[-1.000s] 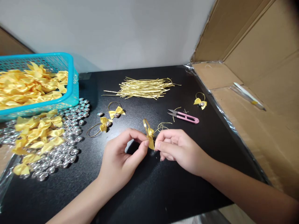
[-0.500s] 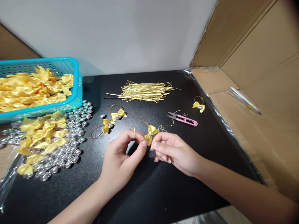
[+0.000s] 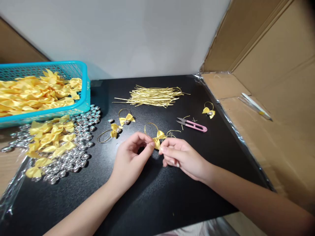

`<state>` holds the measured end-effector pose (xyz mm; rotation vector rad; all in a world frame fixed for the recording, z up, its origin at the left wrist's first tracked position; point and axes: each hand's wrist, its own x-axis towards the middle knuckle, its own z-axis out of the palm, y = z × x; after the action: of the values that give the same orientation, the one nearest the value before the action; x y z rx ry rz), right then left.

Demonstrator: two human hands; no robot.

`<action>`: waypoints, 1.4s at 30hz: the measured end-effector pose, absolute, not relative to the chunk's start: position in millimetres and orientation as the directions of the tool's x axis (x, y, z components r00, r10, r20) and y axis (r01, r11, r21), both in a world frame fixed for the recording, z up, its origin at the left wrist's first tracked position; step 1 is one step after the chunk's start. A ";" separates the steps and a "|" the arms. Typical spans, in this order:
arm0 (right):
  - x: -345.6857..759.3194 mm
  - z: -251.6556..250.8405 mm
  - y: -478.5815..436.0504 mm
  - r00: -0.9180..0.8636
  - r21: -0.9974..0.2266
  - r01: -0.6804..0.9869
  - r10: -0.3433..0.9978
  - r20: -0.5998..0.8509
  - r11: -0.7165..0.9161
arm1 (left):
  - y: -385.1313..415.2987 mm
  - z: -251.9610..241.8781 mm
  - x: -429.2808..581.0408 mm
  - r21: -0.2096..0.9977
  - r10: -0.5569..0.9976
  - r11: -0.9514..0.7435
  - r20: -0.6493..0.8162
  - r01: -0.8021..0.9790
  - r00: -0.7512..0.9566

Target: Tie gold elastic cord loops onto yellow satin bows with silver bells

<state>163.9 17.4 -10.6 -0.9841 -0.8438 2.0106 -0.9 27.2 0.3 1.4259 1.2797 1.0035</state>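
Note:
Near the middle of the black table, my left hand (image 3: 134, 152) pinches a yellow bow (image 3: 159, 135) from its left side. Thumb and forefinger of my right hand (image 3: 182, 157) are pressed together at the bow's lower right edge. A thin gold loop (image 3: 151, 125) rises from the bow between the hands. Beyond my left hand lie two finished-looking bows with silver beads and gold loops, one (image 3: 126, 120) behind the other (image 3: 115, 131). Pink thread snips (image 3: 197, 126) lie beyond my right hand, beside short gold offcuts (image 3: 173, 132).
A blue basket (image 3: 85, 85) of yellow bows stands at the left. In front of it are loose bows (image 3: 49, 137) and many silver beads (image 3: 81, 157). Gold ties (image 3: 155, 96) lie at the back, another beaded bow (image 3: 208, 112) at the right, a white-handled tool (image 3: 254, 105) on cardboard.
The gold loop has swung more upright and round above the bow. Both hands keep their grip close together. The view has shifted slightly, so the basket and beads appear further right.

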 end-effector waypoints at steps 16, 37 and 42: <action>164.6 -8.2 16.5 -0.446 -0.723 -0.382 0.800 -0.401 -0.576 | 25.8 -2.3 -2.5 0.959 0.983 -0.117 0.074 0.259 0.169; 161.4 -12.6 14.0 -0.452 -0.672 -0.478 0.814 -0.364 -0.566 | 21.2 -10.8 -6.8 0.906 0.967 -0.241 0.192 0.349 0.168; 161.3 -11.0 14.1 -0.424 -0.707 -0.442 0.823 -0.378 -0.553 | 20.2 -7.0 -5.9 0.912 0.973 -0.218 0.174 0.346 0.155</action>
<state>161.3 14.1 -11.0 -0.9239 -0.6634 2.0353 -5.9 20.2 -7.0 1.6887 1.2778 1.0647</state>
